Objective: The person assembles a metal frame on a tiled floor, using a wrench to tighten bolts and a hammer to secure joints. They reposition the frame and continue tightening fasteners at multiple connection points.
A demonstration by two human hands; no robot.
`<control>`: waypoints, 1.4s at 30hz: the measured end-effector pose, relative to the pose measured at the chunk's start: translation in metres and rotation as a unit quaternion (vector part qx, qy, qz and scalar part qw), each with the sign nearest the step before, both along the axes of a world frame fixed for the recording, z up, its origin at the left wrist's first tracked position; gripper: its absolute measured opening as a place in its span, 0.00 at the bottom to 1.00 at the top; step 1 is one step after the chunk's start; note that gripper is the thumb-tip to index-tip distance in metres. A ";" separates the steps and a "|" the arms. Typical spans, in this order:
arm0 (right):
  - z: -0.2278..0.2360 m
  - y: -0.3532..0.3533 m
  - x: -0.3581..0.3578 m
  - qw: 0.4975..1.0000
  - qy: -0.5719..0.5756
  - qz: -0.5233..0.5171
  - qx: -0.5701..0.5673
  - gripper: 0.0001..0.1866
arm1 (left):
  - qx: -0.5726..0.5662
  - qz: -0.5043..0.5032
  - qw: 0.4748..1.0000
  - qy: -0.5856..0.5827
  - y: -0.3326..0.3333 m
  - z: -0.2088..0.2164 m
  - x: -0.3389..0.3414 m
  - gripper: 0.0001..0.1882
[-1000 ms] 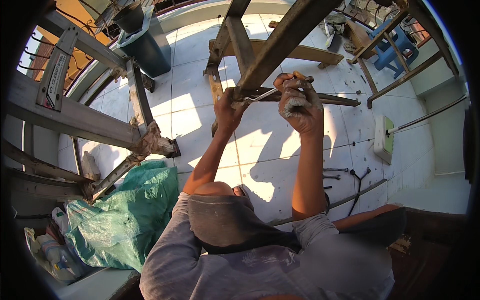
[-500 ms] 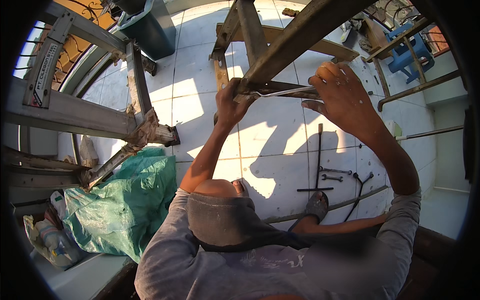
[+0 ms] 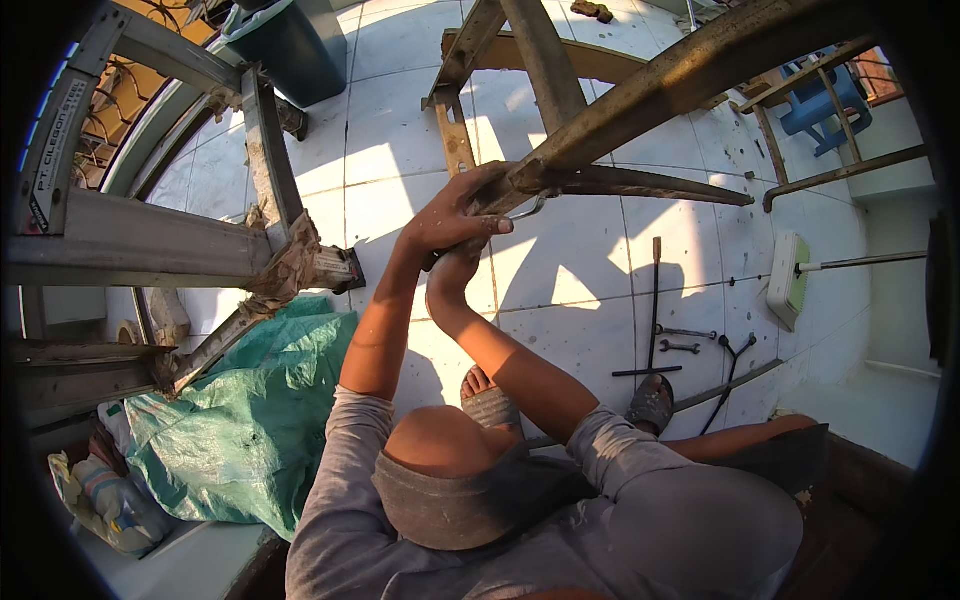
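Observation:
My left hand (image 3: 450,215) is wrapped round the lower end of a worn brown metal beam (image 3: 650,88), its thumb pointing right. Just beneath it, my right hand (image 3: 455,272) presses close, almost touching the left palm; its fingers are hidden behind the left hand. A short bent piece of a silver wrench (image 3: 536,207) shows under the beam's end, right of my left thumb. The rest of that tool is out of sight. A thinner dark metal bar (image 3: 650,183) runs right from the same joint.
On the tiled floor lie a T-handle wrench (image 3: 655,300), a small open-end wrench (image 3: 680,348) and a Y-shaped wrench (image 3: 728,375). Another metal frame (image 3: 150,240) stands left, above a green sack (image 3: 235,430). A dark bin (image 3: 290,55), a blue stool (image 3: 825,110) and a broom (image 3: 790,280) surround the area.
My right hand has left the wrench's outer end at the right and come down leftward beneath my left hand. The wrench now shows only a short bent piece. The view has shifted slightly.

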State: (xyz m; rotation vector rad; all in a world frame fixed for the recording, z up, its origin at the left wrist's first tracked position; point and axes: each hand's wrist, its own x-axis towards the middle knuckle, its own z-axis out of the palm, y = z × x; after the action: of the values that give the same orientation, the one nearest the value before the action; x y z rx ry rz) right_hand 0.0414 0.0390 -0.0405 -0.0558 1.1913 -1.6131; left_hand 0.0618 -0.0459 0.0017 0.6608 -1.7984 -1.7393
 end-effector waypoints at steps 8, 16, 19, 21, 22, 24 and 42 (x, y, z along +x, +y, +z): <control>0.121 -0.029 -0.021 0.800 -0.577 0.149 -0.066 0.10 | 0.109 0.013 0.994 0.018 0.004 0.032 0.009 0.30; 0.236 -0.005 -0.108 0.500 -0.839 0.057 -0.209 0.15 | 0.086 0.211 0.973 0.037 0.011 0.016 -0.054 0.36; 0.192 0.046 -0.114 0.534 -0.804 0.227 -0.131 0.14 | -0.059 0.167 0.984 -0.015 0.016 0.032 -0.053 0.36; 0.138 0.082 -0.114 0.702 -0.602 0.365 -0.109 0.25 | -0.229 0.148 0.960 -0.061 0.027 0.050 -0.046 0.33; 0.123 0.092 -0.123 0.756 -0.531 0.379 -0.053 0.28 | -0.157 0.059 0.985 -0.028 0.016 0.046 -0.035 0.31; 0.092 0.106 -0.146 0.860 -0.332 0.384 0.053 0.33 | 0.137 -0.037 0.980 0.139 -0.021 0.023 -0.007 0.29; 0.081 0.053 -0.295 0.524 0.828 0.157 -0.121 0.16 | -0.095 -0.258 0.946 -0.173 -0.113 0.062 -0.058 0.23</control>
State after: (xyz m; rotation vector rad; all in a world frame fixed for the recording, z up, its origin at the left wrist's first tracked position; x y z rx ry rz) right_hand -0.2531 0.0921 0.0408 -2.2969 1.9916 -0.9986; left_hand 0.0040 -0.1591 0.0641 0.4591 -2.5285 -1.8089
